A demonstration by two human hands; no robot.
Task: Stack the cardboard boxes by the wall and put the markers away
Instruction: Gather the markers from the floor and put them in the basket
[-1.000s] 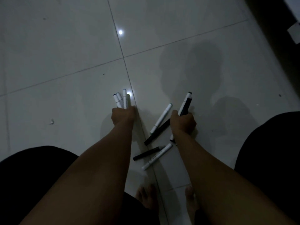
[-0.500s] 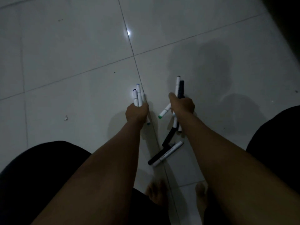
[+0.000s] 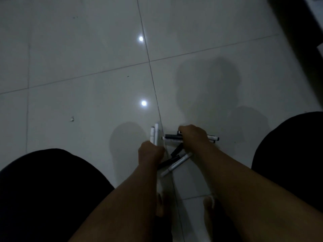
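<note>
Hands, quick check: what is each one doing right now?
Left hand: closed around a bunch of white markers pointing away from the person.
Right hand: closed around several markers held crosswise, black and white.

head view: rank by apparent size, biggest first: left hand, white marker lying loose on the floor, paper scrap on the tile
1. White marker on the floor: longest in the frame, though thin.
2. Left hand: shorter but wider; by area it likely leads, so 1 and 2 are close.
3. Paper scrap: tiny and farther away.
</note>
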